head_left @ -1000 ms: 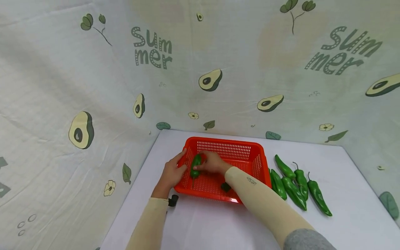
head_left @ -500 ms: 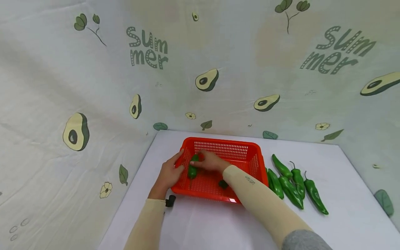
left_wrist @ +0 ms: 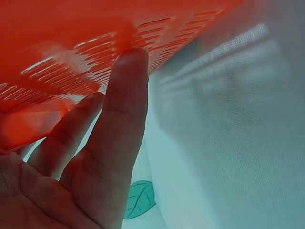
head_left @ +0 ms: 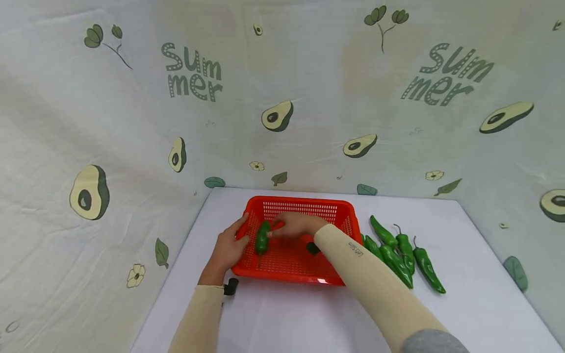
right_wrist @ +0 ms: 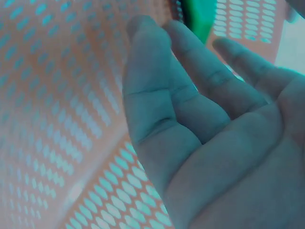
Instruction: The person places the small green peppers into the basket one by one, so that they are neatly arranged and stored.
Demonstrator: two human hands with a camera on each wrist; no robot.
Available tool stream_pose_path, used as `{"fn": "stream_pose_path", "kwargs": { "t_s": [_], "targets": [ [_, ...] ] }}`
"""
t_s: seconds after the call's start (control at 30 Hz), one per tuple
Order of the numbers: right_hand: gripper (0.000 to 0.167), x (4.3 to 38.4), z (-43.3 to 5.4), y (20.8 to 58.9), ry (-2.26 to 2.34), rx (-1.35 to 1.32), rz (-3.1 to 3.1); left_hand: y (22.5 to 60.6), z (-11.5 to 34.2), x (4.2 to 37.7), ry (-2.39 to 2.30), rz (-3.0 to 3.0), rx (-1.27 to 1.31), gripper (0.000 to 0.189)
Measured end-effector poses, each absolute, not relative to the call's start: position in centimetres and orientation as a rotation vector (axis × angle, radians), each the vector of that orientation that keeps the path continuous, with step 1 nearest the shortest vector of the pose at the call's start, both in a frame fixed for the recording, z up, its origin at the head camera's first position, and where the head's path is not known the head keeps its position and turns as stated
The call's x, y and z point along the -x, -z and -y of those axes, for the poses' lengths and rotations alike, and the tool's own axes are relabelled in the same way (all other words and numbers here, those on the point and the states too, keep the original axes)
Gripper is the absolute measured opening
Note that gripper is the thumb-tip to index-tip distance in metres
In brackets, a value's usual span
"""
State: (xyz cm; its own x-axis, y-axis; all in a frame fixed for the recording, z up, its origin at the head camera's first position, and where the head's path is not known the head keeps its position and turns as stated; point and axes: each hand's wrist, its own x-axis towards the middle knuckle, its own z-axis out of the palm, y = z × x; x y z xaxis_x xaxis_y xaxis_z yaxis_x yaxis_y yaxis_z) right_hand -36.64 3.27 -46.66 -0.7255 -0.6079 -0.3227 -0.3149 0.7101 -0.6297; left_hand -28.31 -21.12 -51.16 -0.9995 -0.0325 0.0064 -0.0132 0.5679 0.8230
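Observation:
A red plastic basket (head_left: 287,279) with slotted walls stands on the white table. At its left side my left hand (head_left: 226,251) holds the rim, thumb on the inner side; in the left wrist view the fingers (left_wrist: 125,95) lie against the outer wall. One green pepper (head_left: 262,238) lies inside along the left wall, stem toward me. My right hand (head_left: 293,224) hovers inside the basket just right of it, fingers loosely bent and holding nothing. In the right wrist view part of the green pepper (right_wrist: 200,16) shows beyond the fingertips.
Several green peppers (head_left: 425,270) lie on the table to the right of the basket, the nearest ones partly behind the right forearm. A patterned cloth (head_left: 309,166) with avocado prints hangs behind and at the sides of the table (head_left: 282,318).
My right hand has let go of the green pepper and drawn slightly right; the pepper now rests by the left wall. The left hand stays on the rim. The head view has shifted slightly.

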Motion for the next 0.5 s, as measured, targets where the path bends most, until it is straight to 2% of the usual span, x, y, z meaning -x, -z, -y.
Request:
{"fn": "stream_pose_path", "kwargs": {
  "t_s": [0.27,0.5],
  "targets": [
    [0.063,35.0,-8.1,42.1,0.754,0.801,-2.483,51.2,21.0,28.4,1.482,2.762,-0.061,0.066],
    [0.062,32.3,-14.7,38.9,0.898,0.789,-2.630,51.5,21.4,28.5,1.506,2.765,-0.064,0.066]
  ]
}}
